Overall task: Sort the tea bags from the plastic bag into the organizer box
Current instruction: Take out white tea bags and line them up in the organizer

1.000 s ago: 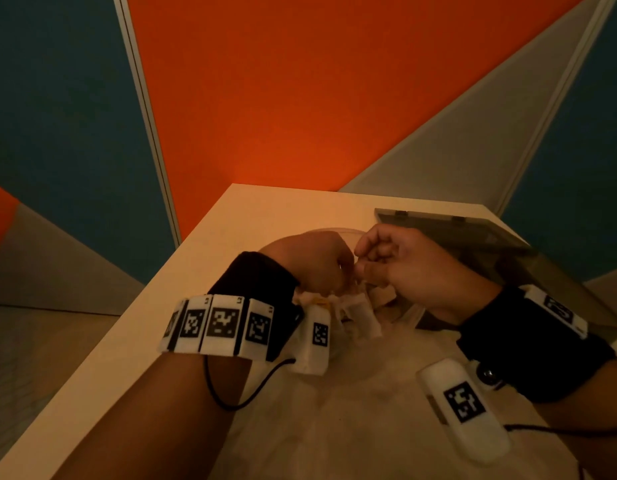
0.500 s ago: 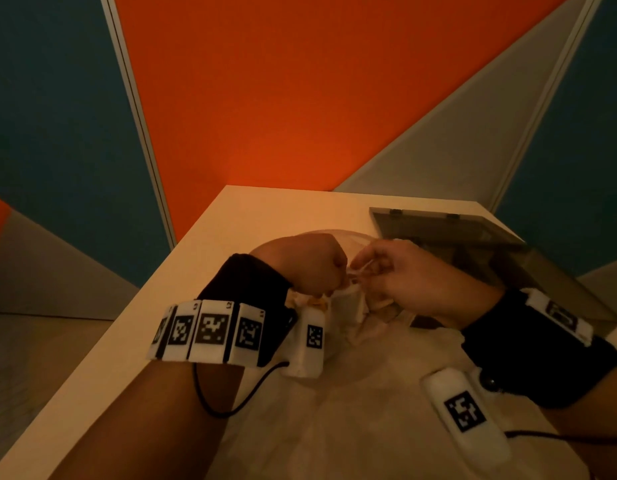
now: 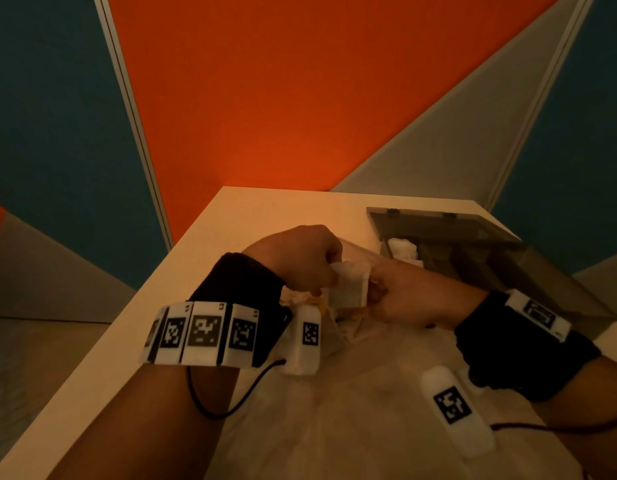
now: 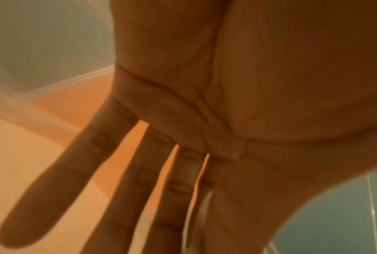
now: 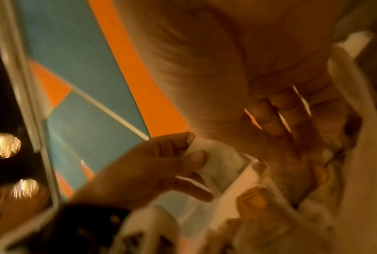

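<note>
A white tea bag [image 3: 348, 289] hangs between my hands above the mouth of the crumpled plastic bag [image 3: 335, 410]. My left hand [image 3: 335, 271] pinches its left top corner with thumb and forefinger, as the right wrist view shows at the tea bag [image 5: 222, 165]. Its other fingers [image 4: 53, 189] stretch out straight. My right hand [image 3: 373, 285] grips the bag's right edge with curled fingers [image 5: 281, 118]. The organizer box [image 3: 501, 271] stands just right of my hands with its lid [image 3: 438, 225] up. One white tea bag [image 3: 400, 245] lies in its near-left compartment.
The pale table [image 3: 265, 216] ends close on the left and at the back. Behind it rise orange, teal and grey wall panels [image 3: 283, 98]. More tea bags with yellow tags [image 3: 317, 301] show in the plastic bag's mouth below my hands.
My hands, close together over the bag's mouth before, have drawn slightly apart. The tea bag is now held up between them.
</note>
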### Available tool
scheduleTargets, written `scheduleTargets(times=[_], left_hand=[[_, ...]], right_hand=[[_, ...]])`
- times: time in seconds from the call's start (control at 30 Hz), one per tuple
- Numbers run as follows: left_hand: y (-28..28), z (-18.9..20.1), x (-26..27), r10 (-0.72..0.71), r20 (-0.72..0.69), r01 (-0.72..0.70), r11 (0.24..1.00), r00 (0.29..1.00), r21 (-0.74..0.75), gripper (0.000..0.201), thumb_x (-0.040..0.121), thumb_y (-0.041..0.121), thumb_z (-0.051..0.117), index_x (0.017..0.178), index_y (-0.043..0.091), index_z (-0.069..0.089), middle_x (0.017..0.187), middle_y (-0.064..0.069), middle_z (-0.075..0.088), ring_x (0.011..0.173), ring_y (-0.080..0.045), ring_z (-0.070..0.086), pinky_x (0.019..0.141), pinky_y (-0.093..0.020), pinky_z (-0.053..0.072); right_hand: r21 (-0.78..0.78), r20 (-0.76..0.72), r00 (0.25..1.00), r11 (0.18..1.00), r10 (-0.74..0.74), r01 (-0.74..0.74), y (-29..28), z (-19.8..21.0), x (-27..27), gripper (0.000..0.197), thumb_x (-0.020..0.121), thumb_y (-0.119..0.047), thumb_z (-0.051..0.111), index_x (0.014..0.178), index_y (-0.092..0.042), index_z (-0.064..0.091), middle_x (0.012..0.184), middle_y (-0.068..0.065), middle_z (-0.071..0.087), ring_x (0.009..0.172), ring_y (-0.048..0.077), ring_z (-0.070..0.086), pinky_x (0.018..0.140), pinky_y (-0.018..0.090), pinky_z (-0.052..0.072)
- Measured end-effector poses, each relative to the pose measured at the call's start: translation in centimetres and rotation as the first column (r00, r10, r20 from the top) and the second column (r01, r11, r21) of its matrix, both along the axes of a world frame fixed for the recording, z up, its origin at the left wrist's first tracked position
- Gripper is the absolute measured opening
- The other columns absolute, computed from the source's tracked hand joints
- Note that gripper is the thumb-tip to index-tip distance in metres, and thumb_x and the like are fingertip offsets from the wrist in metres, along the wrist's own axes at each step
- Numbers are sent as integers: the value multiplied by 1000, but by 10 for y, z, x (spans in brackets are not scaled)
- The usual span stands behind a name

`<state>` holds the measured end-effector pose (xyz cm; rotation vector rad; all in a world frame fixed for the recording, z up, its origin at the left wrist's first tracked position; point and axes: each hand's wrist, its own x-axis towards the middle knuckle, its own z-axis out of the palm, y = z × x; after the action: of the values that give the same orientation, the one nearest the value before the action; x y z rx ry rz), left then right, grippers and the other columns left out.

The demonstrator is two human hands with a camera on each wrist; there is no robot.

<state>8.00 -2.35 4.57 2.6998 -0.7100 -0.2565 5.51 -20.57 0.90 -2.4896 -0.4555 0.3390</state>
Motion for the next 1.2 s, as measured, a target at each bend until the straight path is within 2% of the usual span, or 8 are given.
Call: scheduleTargets(times=[0.13, 0.27, 0.53, 0.67, 0.9, 1.0, 1.1, 1.2], left_hand=[[-1, -1, -1, 12, 6, -12, 999, 1000, 51, 14, 88, 21, 63, 74, 24, 59, 76, 5, 67, 67, -8, 60, 60, -24, 43], [0, -1, -1, 25, 45, -29, 997, 999, 71, 12, 85, 19, 64, 79, 24, 55, 79, 9, 57, 71, -10, 54, 57, -25, 38], [1, -2, 0, 42, 52, -45, 997, 998, 67, 20, 85, 15, 62, 103, 21, 66, 102, 4, 58, 90, -15, 53, 73, -28, 41], [-1, 1, -2, 38, 33, -41, 996, 999, 84, 5, 91, 22, 57, 92, 23, 62, 95, 1, 58, 83, -16, 52, 66, -26, 37], [-3, 4, -4, 34, 37, -38, 993, 999, 113, 22, 98, 26, 48, 101, 15, 67, 94, 0, 53, 85, -17, 49, 68, -25, 34], [-3, 4, -4, 40, 36, -44, 994, 999, 104, 24, 98, 25, 48, 103, 13, 68, 93, 0, 53, 84, -17, 49, 69, -25, 34], [-2, 4, -4, 47, 42, -51, 994, 998, 99, 23, 98, 24, 49, 101, 12, 68, 91, -2, 54, 82, -18, 49, 67, -25, 33], [-1, 2, -3, 54, 49, -59, 993, 997, 102, 24, 98, 23, 50, 102, 9, 69, 97, -6, 60, 83, -20, 50, 69, -24, 34]], right_hand=[[-225, 92, 989, 970, 119, -96, 8, -19, -5, 16, 87, -16, 65, 97, -28, 64, 91, -11, 62, 87, 11, 59, 80, 27, 51], [-380, 62, 986, 918, 152, -117, 13, -35, -9, 51, 77, -26, 75, 126, -28, 58, 121, -3, 62, 106, 18, 58, 93, 34, 50], [-363, 161, 986, 932, 53, 9, 6, -52, 1, 28, 98, -16, 52, 124, -12, 61, 126, 3, 58, 115, 21, 55, 106, 38, 42], [-328, 208, 976, 945, 62, 10, 6, -54, 0, 23, 91, -25, 56, 109, -16, 67, 110, 4, 66, 100, 21, 62, 94, 38, 51], [-127, 180, 983, 992, 39, -16, 12, -44, -10, 41, 92, -28, 63, 130, -16, 53, 129, 5, 59, 117, 22, 56, 106, 41, 44], [-294, 169, 984, 949, -61, 109, 14, -42, -11, 46, 92, -14, 59, 135, -9, 44, 125, 13, 58, 112, 29, 57, 98, 39, 47], [-235, 260, 963, 964, -65, 128, 11, -45, -10, 17, 92, -11, 57, 107, -18, 55, 109, 3, 59, 100, 19, 58, 90, 25, 45], [-101, 177, 979, 988, -101, 120, 12, -30, -15, 25, 94, -8, 56, 76, -25, 52, 77, -15, 47, 70, -1, 47, 65, 5, 38]])
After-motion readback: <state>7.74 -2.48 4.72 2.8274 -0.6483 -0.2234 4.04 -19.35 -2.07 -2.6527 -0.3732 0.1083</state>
